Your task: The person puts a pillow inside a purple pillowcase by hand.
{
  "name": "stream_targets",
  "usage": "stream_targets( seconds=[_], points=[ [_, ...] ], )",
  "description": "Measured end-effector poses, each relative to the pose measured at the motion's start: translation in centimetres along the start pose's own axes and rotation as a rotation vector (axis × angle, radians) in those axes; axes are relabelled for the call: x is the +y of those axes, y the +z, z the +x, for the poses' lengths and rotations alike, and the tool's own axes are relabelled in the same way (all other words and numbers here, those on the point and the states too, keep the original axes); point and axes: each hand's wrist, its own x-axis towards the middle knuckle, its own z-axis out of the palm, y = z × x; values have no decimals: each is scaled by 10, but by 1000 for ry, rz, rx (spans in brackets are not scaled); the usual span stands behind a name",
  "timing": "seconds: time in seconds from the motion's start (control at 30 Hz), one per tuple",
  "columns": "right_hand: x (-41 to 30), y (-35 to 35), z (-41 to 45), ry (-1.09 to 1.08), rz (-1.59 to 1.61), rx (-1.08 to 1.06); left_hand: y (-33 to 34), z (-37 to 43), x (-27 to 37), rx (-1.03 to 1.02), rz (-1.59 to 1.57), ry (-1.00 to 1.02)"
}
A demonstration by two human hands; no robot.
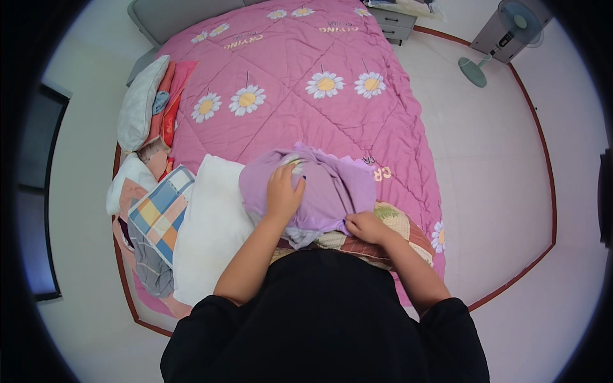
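Note:
A lilac cloth with a scalloped edge lies bunched before me on the bed. On its left part rests my left hand, fingers spread near a pale printed patch. My right hand pinches the cloth's near right edge between thumb and fingers. Some greyish fabric shows under the near side of the lilac cloth. A patchwork quilted piece in brown and cream lies beneath and to the right, close to my body. To the left is a white pillow, partly touching the lilac cloth.
The bed carries a pink quilt with daisies. At its left edge are a checked cloth, grey fabric, a pale pillow and red folded textiles. A drawer cabinet and a standing fan are at the far right.

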Motion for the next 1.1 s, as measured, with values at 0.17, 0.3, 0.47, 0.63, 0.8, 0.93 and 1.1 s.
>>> stream_targets(
  seconds=[0.17,0.3,0.47,0.63,0.8,0.93,1.1],
  points=[
    [-13,15,15,-16,14,19,29,-20,-31,-545,364,-176],
    [-5,15,26,36,61,-21,40,-33,-42,-597,545,-90],
    [-6,0,51,220,16,37,46,-39,-51,-251,516,-110],
    [-9,14,82,255,-164,209,41,-36,-57,-601,559,-305],
    [-7,29,104,301,-247,219,37,-46,-52,-562,394,-231],
    [-3,30,114,343,-290,340,40,-46,-38,-640,223,-260],
    [-15,19,121,470,-340,266,46,-63,0,-771,-8,-168]
  ],
)
